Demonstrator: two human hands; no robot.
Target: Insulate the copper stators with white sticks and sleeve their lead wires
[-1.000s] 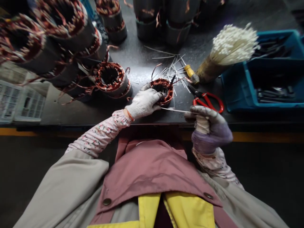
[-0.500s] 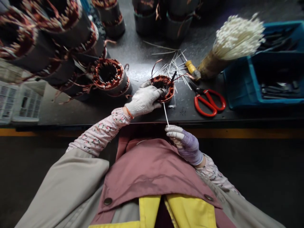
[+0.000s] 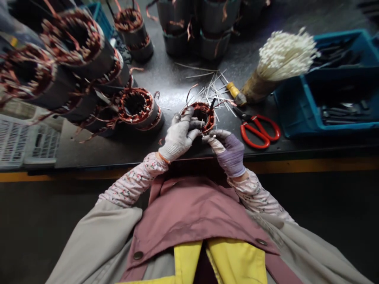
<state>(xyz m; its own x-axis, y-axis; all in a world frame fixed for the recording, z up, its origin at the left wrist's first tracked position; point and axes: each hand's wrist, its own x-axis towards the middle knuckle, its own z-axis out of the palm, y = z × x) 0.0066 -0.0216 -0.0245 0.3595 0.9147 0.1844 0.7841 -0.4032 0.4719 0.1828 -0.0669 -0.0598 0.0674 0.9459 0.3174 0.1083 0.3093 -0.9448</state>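
A small motor stator [image 3: 211, 114] with a ring of copper windings stands on the bench in front of me. My left hand [image 3: 180, 132], in a whitish knit glove with darkened fingertips, grips its left rim, some fingers reaching over the opening. Close against the near right rim, my right hand [image 3: 227, 150], in a purple and white glove, is closed in a pinch. Between those fingertips shows the pale end of a thin white tie strip [image 3: 213, 136]; the rest of it is hidden. A dark piece [image 3: 212, 103] sticks up from the far right winding.
Red-handled scissors [image 3: 260, 132] and a yellow-handled tool [image 3: 233, 91] lie to the right, beside scattered white strips [image 3: 211, 88]. Behind them are a bundle of white strips [image 3: 286, 55] and blue bins [image 3: 308, 104]. Stacked stators [image 3: 148, 112] crowd the left, near white baskets [image 3: 43, 144].
My right hand has moved up from below the bench edge to the stator's near rim. The long white strip stretched between them no longer shows. My left hand stays on the stator.
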